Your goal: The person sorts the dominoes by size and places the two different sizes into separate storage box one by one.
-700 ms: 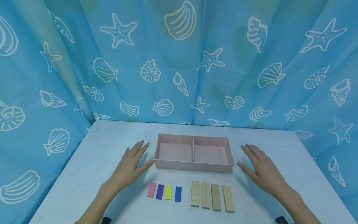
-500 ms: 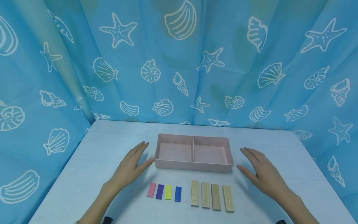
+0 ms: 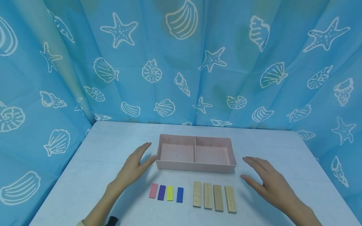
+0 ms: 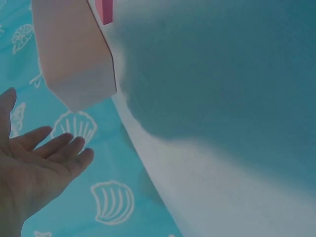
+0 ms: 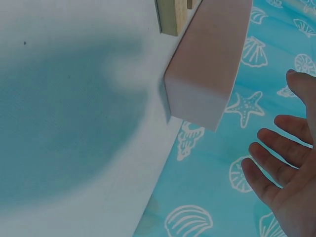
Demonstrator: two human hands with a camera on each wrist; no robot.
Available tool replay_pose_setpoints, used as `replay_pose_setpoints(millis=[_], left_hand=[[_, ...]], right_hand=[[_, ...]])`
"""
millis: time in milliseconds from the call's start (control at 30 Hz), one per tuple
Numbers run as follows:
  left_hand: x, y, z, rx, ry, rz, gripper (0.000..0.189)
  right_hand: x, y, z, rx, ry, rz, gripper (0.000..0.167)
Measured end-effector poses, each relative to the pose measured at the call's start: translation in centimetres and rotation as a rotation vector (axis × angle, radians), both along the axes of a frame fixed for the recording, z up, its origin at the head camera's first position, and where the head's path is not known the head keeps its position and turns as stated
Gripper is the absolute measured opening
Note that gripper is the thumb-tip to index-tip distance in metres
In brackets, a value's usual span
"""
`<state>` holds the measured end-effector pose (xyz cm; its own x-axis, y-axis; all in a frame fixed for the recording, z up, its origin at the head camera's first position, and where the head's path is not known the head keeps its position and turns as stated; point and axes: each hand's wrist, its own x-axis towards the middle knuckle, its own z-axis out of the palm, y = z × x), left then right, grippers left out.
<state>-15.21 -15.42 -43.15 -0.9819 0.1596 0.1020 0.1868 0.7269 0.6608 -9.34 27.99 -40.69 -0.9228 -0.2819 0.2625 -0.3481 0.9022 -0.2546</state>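
Observation:
A pale pink box (image 3: 195, 166) with two compartments and a middle divider sits on the white table. To its left my left hand (image 3: 131, 171) hovers with fingers extended, the thumb tip close to the box's near left corner. My right hand (image 3: 270, 182) is held off the box's right side, fingers straight and holding nothing. In front of the box lies a row of small blocks: pink (image 3: 153, 191), purple (image 3: 161, 192), yellow (image 3: 170, 193) and blue (image 3: 179, 195). Right of them lie several longer wooden blocks (image 3: 207, 196) side by side.
A blue curtain (image 3: 181, 62) printed with white shells and starfish hangs behind and beside the table (image 3: 113, 135). A dark wrist strap piece (image 3: 112, 221) shows under the left forearm. Both hands cast shadows on the tabletop.
My right hand has drawn a little toward the near side, away from the box. My left hand has shifted only slightly. The box and blocks have stayed in place.

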Motion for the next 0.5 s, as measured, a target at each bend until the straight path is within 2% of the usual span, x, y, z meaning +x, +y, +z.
replay_pose_setpoints(millis=[233,500], left_hand=[[-0.4,0.2,0.1,0.066,-0.015,0.016,0.069],[-1.0,0.5,-0.2,0.172,-0.038,0.046,0.065]], right_hand=[[0.8,-0.4,0.1,-0.005,-0.064,0.006,0.061],[1.7,-0.7,-0.5,-0.009,-0.025,0.071,0.064]])
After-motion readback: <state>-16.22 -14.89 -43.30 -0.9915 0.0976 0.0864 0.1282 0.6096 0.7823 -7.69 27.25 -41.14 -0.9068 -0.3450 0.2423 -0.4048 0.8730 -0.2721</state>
